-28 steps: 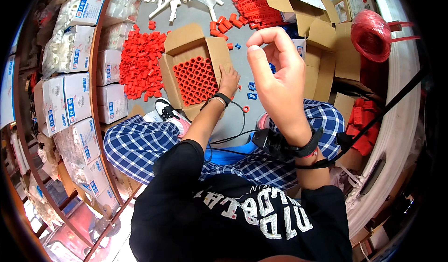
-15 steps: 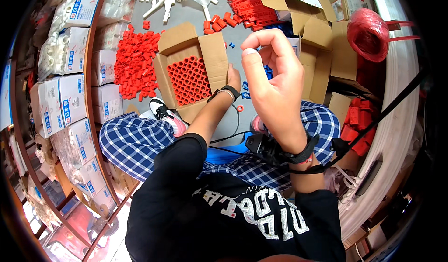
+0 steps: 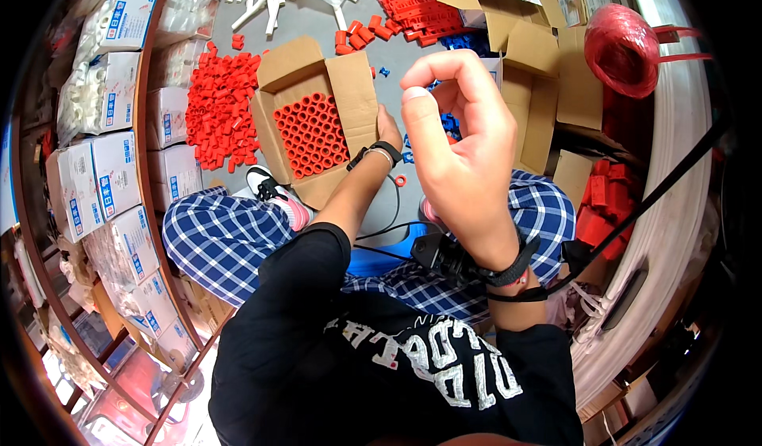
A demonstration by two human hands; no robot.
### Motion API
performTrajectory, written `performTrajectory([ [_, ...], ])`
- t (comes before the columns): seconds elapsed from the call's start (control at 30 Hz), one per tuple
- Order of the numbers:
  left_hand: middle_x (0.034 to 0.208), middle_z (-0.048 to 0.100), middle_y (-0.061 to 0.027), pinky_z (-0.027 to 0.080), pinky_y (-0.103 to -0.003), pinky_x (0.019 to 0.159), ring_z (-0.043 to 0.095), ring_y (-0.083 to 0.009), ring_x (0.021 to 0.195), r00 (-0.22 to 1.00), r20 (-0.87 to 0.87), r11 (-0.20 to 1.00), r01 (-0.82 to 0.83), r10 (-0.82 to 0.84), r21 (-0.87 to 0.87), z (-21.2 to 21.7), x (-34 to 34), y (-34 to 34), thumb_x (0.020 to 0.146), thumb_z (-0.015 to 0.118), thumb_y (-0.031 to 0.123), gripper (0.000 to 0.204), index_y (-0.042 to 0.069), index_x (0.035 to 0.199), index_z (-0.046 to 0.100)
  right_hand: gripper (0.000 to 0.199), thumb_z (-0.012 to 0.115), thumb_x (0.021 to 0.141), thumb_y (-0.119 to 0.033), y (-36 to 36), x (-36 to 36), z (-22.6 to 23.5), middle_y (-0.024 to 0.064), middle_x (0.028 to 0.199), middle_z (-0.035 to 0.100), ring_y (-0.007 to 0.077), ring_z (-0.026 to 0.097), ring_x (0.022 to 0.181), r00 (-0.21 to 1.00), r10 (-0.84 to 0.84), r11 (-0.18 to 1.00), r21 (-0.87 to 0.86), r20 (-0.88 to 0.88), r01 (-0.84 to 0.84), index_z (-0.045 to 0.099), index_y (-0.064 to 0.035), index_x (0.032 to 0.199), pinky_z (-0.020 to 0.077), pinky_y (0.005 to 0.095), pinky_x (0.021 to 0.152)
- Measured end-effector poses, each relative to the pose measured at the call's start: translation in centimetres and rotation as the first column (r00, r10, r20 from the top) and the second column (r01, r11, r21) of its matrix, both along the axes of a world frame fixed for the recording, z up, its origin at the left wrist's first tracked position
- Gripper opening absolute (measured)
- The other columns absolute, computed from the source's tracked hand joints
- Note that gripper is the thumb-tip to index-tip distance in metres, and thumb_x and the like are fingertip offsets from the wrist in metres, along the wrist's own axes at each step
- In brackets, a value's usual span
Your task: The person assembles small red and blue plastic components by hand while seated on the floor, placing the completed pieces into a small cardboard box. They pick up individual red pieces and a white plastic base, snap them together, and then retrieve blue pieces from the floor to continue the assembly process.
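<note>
My left hand (image 3: 386,126) grips the right-hand flap of an open cardboard box (image 3: 363,93), its fingers partly hidden. Inside the box, short red pipe fittings (image 3: 313,136) stand on end in close rows, their round openings upward. My right hand (image 3: 464,140) is raised above the floor, to the right of the box. Its fingers curl round toward the thumb, the index tip close to the thumb tip. Whatever it may hold is hidden. Behind it lie blue fittings (image 3: 448,124), and a small red bit shows in the gap beside the thumb.
Left of the box is a heap of loose red fittings (image 3: 222,109). White pipes (image 3: 258,5) and red parts (image 3: 417,5) lie farther off. Another open carton (image 3: 536,97) stands at right, near a red twine roll (image 3: 623,49). Shelved boxes (image 3: 95,176) line the left.
The scene has shifted slightly to the left in the picture. My left hand stays at the flap, and my right hand keeps its curled pose. The red bit beside the thumb has come into view.
</note>
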State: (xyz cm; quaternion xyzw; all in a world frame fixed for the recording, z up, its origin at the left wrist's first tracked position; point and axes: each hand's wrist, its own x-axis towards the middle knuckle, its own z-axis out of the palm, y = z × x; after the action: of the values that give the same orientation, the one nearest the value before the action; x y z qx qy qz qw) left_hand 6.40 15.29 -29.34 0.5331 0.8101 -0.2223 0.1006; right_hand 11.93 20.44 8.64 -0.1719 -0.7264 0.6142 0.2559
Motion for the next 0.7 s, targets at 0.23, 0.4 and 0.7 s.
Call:
performTrajectory([
  [0.23, 0.104, 0.054, -0.0068, 0.035, -0.050, 0.091, 0.052, -0.0235, 0.106, 1.000, -0.008, 1.000, -0.010, 0.010, 0.009, 0.1, -0.1, 0.3, 0.086, 0.053, 0.025, 0.025, 0.016, 0.109, 0.052, 0.004, 0.054, 0.085, -0.002, 0.1, 0.0, -0.2, 0.0000, 0.081, 0.056, 0.0041, 0.051, 0.069, 1.000, -0.016, 0.999, 0.035, 0.006, 0.015, 0.053, -0.0002, 0.089, 0.0414, 0.0202, 0.064],
  [0.4, 0.101, 0.054, -0.0080, 0.037, -0.047, 0.089, 0.054, -0.0238, 0.103, 1.000, -0.017, 1.000, -0.021, 0.021, 0.023, -0.1, -0.4, 0.7, 0.086, 0.052, 0.024, 0.022, 0.015, 0.107, 0.052, 0.004, 0.054, 0.085, -0.003, 0.3, 0.0, -0.6, -0.0005, 0.078, 0.056, 0.0040, 0.051, 0.068, 0.999, -0.048, 0.998, 0.037, -0.023, 0.049, 0.054, 0.0001, 0.088, 0.0411, 0.0202, 0.063],
  [0.7, 0.091, 0.055, -0.0099, 0.044, -0.039, 0.076, 0.058, -0.0234, 0.086, 0.639, 0.757, 0.642, -0.640, 0.138, 0.423, 3.5, -3.8, -0.5, 0.087, 0.053, 0.027, 0.020, 0.013, 0.100, 0.046, 0.005, 0.055, 0.087, -0.006, 2.3, -0.5, 0.3, -0.0042, 0.078, 0.054, 0.0011, 0.046, 0.068, 0.982, -0.177, 0.982, -0.084, -0.069, 0.171, 0.057, -0.0017, 0.089, 0.0375, 0.0168, 0.060],
])
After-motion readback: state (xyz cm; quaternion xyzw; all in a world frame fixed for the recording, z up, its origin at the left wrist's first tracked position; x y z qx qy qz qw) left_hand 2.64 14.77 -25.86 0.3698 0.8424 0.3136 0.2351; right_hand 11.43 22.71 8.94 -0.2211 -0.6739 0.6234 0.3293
